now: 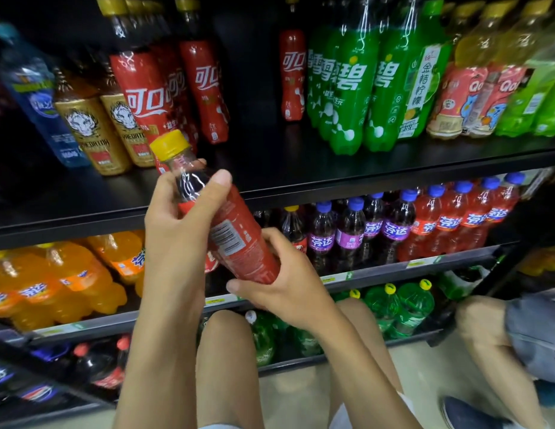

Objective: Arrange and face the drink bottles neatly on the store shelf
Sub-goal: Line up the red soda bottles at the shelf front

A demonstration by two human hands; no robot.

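Single head-worn wide-angle view, set low and close to the store shelf [347, 176], facing forward and down; edges bow.

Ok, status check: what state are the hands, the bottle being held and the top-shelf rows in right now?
Left hand: grips the held bottle's upper part.
Right hand: curled round its base.
Cola bottle: off the shelf, tilted, yellow cap on, barcode side toward the camera.
Shelved cola bottles: standing, logos facing out, with a gap in the row.
Green soda bottles: standing, labels facing out.
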